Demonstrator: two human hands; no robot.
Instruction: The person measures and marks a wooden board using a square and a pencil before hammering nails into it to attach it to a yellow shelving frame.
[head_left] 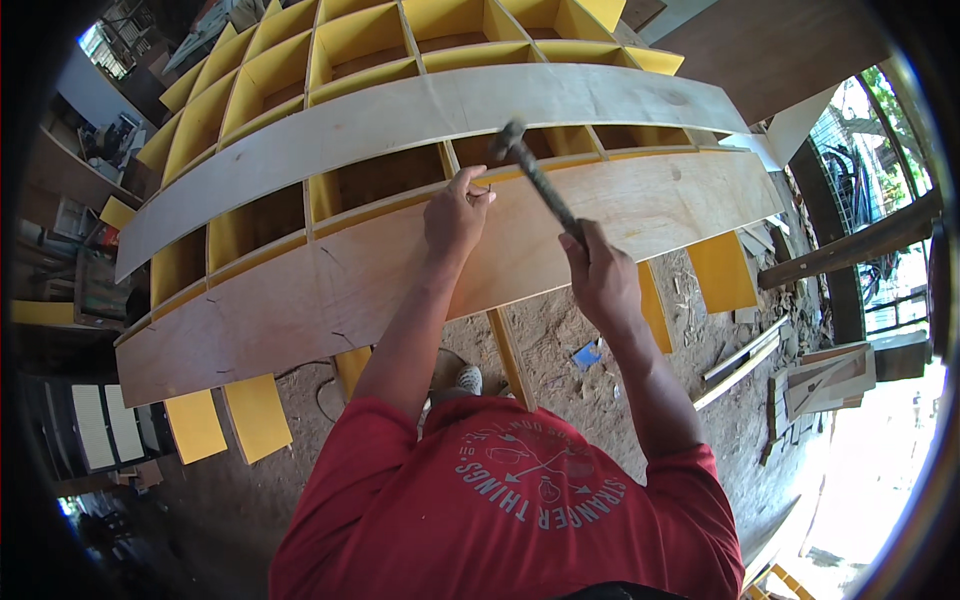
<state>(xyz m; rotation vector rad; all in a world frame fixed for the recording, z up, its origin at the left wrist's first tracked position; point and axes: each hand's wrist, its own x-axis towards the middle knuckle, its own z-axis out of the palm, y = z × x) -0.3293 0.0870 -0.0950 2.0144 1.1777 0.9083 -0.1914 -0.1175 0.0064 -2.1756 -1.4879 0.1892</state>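
Observation:
My right hand (pixel 605 275) is wrapped round the handle of a hammer (pixel 548 190), its head raised above the near plywood strip (pixel 400 270). My left hand (pixel 458 215) rests at that strip's far edge. Its thumb and forefinger pinch a thin nail (pixel 490 189), close to the hammer head. Several other nails (pixel 338 336) stick up from the strip to the left. Beneath it lies a yellow wooden grid frame (pixel 365 45) with deep square compartments. A second, paler plywood strip (pixel 420 106) lies across the frame farther away.
Yellow boards (pixel 722 272) of the frame jut out below the near strip on both sides. Wood offcuts (pixel 825 380) are piled on the dirt floor at right, near a wooden pole (pixel 850 240). A blue scrap (pixel 587 355) lies by my feet. Cluttered shelves stand at far left.

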